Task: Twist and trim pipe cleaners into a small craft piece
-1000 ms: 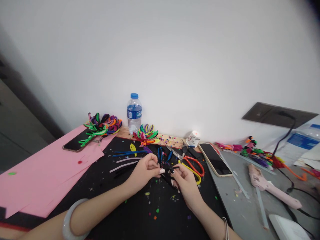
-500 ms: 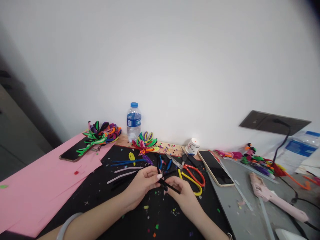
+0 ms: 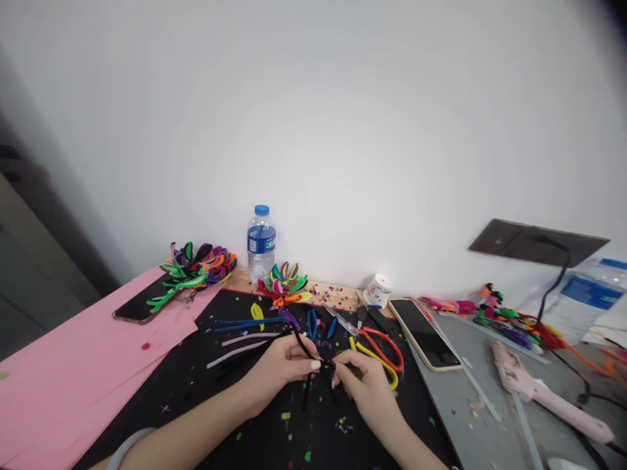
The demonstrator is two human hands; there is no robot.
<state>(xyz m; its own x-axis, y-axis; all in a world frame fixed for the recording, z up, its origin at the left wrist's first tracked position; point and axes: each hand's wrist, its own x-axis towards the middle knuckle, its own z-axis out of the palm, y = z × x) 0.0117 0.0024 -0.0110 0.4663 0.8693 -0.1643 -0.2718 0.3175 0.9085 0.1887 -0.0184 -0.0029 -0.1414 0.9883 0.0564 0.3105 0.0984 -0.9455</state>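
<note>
Between my hands, above the black mat (image 3: 215, 431), are black pipe cleaners (image 3: 304, 344) bent together near my fingertips. My left hand (image 3: 280, 365) pinches them between thumb and fingers, with one strand rising up and another hanging down. Close beside it, my right hand (image 3: 360, 377) has its fingertips closed on the dark bunched part. Behind my hands lie blue loops (image 3: 312, 324), a purple loop (image 3: 289, 318), a yellow loop (image 3: 257, 313) and pale lilac strips (image 3: 240, 352). Scissors with red handles (image 3: 386, 346) and a bent yellow pipe cleaner (image 3: 377, 358) lie near my right hand.
A water bottle (image 3: 261, 245), a colourful pipe-cleaner bundle (image 3: 284, 287) and a white paper cup (image 3: 377, 291) stand by the wall. On the right are a phone (image 3: 426, 336) and a pink glue gun (image 3: 548, 398). Another phone (image 3: 140, 303) rests on pink paper (image 3: 88, 352).
The black pipe cleaners have turned: the strand that lay across toward the right hand now points up-left and down. My right hand's fingertips have closed in on the bunched part.
</note>
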